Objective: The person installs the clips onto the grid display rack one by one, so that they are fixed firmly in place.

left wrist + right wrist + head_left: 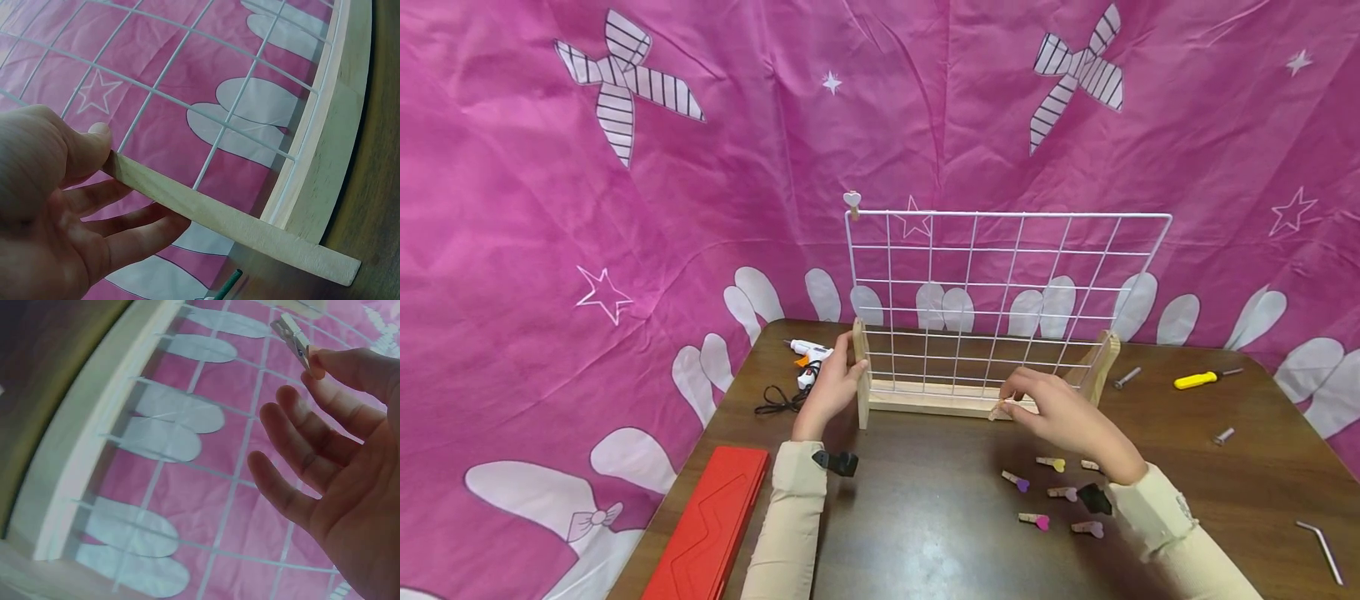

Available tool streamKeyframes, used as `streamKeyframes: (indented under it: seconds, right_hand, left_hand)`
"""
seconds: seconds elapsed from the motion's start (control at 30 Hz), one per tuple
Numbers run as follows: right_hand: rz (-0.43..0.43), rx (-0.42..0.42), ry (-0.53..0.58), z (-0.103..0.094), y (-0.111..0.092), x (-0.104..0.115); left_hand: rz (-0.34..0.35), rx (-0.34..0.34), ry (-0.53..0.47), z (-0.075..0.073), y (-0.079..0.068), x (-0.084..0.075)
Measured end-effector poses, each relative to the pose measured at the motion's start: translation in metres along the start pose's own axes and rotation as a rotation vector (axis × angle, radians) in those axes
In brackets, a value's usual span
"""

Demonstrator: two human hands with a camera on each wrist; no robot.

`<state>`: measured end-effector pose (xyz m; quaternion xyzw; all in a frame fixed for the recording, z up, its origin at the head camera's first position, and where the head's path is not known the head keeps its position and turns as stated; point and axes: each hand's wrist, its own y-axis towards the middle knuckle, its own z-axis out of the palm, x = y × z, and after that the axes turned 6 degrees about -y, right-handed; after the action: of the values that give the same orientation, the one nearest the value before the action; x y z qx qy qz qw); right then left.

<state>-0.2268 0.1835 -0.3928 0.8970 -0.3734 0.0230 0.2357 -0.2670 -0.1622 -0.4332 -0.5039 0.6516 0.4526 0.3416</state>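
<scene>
A white wire grid point(997, 214) stands upright in a wooden base point(925, 404) with wooden side pieces. My left hand point(831, 387) holds the left side piece point(212, 206), thumb on one face and fingers on the other. In front of the grid's lower right part, my right hand point(1063, 417) pinches a small wooden clothespin point(291, 339) between thumb and index finger; the other fingers are loosely bent. Another clothespin with a white heart point(852, 199) is clipped to the grid's top left corner.
Several heart clothespins point(1036, 522) lie below my right hand. Bolts point(1127, 378), a yellow screwdriver point(1197, 380) and a hex key point(1324, 552) lie at the right. A glue gun point(809, 350) and a red case point(711, 525) are at the left. Pink cloth hangs behind.
</scene>
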Motion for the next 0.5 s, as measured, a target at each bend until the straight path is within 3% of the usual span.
streamKeyframes:
  seconds: [0.5]
  right_hand:
    - [-0.05, -0.129, 0.04, -0.045, 0.032, 0.032]
  left_hand:
    - [0.02, -0.005, -0.005, 0.0, -0.001, -0.002]
